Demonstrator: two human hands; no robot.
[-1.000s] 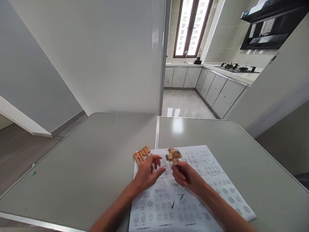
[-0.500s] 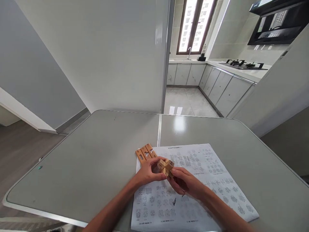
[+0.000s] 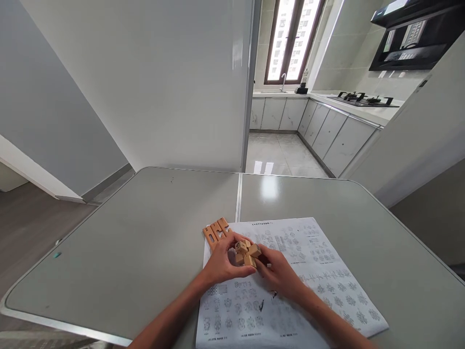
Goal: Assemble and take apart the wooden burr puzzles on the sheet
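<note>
Between my two hands is a wooden burr puzzle [image 3: 247,253] of light interlocking blocks, some with dark marks on their ends. My left hand [image 3: 227,261] curves round its left side, thumb below and forefinger above. On the right side, my right hand [image 3: 278,271] grips the puzzle with thumb and fingers; some fingertips are hidden behind it. Just beyond my left hand lie several flat, orange-brown wooden pieces [image 3: 217,230], numbered and with cut-out slots, side by side. Under both hands is a large printed sheet [image 3: 301,300] covered with small assembly drawings.
The sheet rests on a grey table [image 3: 127,252] with a pale rim and a seam down its middle. A small green bit [image 3: 57,255] lies near the left edge. Past the table stand a white panel [image 3: 174,97] and a kitchen counter [image 3: 348,109] with a stove.
The burr puzzle has been turned in my hands, so different block ends face up. My right hand has shifted its grip higher along the puzzle's right side. The flat pieces stay put.
</note>
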